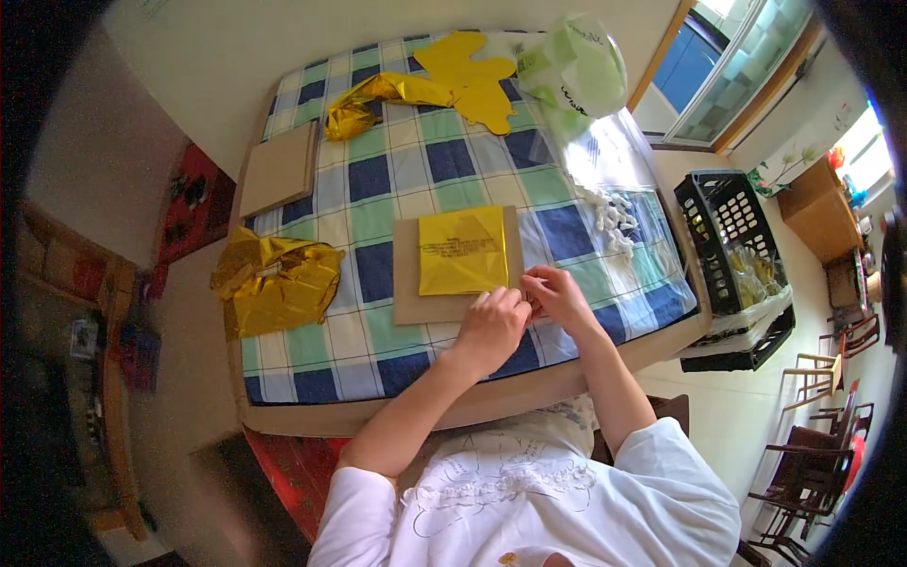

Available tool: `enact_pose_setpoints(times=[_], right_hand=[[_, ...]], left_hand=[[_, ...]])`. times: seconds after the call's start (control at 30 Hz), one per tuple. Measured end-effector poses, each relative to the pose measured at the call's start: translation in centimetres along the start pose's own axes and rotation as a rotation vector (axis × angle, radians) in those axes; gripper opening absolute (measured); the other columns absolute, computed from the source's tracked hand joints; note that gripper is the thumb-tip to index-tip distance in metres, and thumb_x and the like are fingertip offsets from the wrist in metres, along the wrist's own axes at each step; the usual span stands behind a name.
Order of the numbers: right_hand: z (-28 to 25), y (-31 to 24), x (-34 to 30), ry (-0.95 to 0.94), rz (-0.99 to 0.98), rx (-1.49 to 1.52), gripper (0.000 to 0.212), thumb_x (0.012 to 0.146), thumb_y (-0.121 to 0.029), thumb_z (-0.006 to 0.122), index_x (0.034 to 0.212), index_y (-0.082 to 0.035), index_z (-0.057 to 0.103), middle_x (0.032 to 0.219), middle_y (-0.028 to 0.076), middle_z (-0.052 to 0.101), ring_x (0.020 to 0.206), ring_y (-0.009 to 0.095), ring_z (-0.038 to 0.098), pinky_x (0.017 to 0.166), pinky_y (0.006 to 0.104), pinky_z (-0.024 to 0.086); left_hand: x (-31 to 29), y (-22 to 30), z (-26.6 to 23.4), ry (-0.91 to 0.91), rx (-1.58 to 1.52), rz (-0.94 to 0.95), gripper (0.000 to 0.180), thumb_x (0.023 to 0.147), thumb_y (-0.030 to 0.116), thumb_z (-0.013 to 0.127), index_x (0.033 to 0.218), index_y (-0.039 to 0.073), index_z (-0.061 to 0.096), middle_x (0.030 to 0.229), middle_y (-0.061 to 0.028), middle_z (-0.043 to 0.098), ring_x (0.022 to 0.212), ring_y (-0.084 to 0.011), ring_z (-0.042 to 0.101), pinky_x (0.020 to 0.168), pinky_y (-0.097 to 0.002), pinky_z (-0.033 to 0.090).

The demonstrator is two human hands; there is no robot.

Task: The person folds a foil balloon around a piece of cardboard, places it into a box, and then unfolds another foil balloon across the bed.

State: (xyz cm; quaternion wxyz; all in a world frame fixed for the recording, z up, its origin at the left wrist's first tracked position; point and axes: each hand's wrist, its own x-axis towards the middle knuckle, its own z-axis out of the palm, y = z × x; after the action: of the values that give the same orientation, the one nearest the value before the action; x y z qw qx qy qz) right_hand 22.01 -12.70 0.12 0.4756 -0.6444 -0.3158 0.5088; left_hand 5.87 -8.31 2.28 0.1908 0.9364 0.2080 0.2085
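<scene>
A flat yellow square packet (463, 249) with dark print lies on a brown cardboard square (406, 300) in front of me. At the near right corner of the cardboard, my left hand (494, 327) and my right hand (559, 295) meet with fingers curled in. Both look pinched, but what they hold, if anything, is too small to make out. Left of the cardboard lies a crumpled gold foil sheet (283, 283). Farther off are a twisted gold foil strip (397, 90) and a yellow flat cut-out with a wavy outline (465, 71).
The checked cloth (378, 213) covers the table. On it are stacked cardboard squares (281, 173) at far left, a green-and-white plastic bag (581, 71) at far right and white knotted strands (614, 222). Black crates (727, 236) stand beyond the right edge, with chairs (808, 463) farther right.
</scene>
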Motion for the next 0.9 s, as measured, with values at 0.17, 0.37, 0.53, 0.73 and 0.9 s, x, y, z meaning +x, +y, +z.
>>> enact_pose_setpoints(times=[0.17,0.37,0.53,0.73,0.9], right_hand=[[-0.3,0.0,0.1,-0.009,-0.013,-0.011,0.024,0.095,-0.021,0.056,0.095,0.003,0.060,0.069,0.003,0.059,0.056,0.009,0.057,0.046,0.0255,0.050],[0.0,-0.7,-0.2,-0.011,0.020,-0.001,0.024,0.095,-0.021,0.056,0.094,0.003,0.060,0.073,0.004,0.061,0.059,0.010,0.059,0.047,0.0260,0.052],[-0.1,-0.2,0.0,-0.023,-0.014,-0.027,0.023,0.095,-0.021,0.056,0.094,0.002,0.060,0.072,0.004,0.061,0.058,0.010,0.059,0.047,0.0264,0.052],[-0.3,-0.2,0.2,-0.037,-0.002,-0.062,0.022,0.095,-0.020,0.056,0.095,0.002,0.059,0.071,0.004,0.060,0.058,0.010,0.059,0.047,0.0266,0.053],[-0.1,-0.5,-0.1,-0.061,-0.017,-0.033,0.018,0.094,-0.016,0.057,0.097,0.002,0.058,0.072,0.005,0.061,0.059,0.011,0.060,0.051,0.0277,0.056]], left_hand=[[-0.5,0.2,0.6,0.068,-0.089,-0.025,0.012,0.075,0.014,0.070,0.078,0.006,0.062,0.083,-0.0089,0.057,0.085,-0.0273,0.058,0.076,-0.0405,0.048],[0.2,0.3,-0.4,0.155,-0.113,0.004,0.015,0.073,0.012,0.072,0.083,0.006,0.062,0.083,-0.0086,0.057,0.083,-0.0280,0.058,0.075,-0.0405,0.048],[0.3,0.2,0.1,0.058,-0.046,-0.001,0.015,0.073,0.011,0.071,0.082,0.006,0.060,0.082,-0.0091,0.056,0.083,-0.0284,0.058,0.076,-0.0404,0.049],[0.1,-0.1,0.6,0.056,0.011,0.012,0.011,0.075,0.009,0.067,0.078,0.005,0.057,0.080,-0.0099,0.055,0.082,-0.0290,0.058,0.075,-0.0409,0.049],[-0.3,-0.4,1.0,0.093,-0.023,0.004,0.012,0.074,0.008,0.068,0.079,0.004,0.057,0.080,-0.0110,0.055,0.081,-0.0298,0.057,0.073,-0.0407,0.048]])
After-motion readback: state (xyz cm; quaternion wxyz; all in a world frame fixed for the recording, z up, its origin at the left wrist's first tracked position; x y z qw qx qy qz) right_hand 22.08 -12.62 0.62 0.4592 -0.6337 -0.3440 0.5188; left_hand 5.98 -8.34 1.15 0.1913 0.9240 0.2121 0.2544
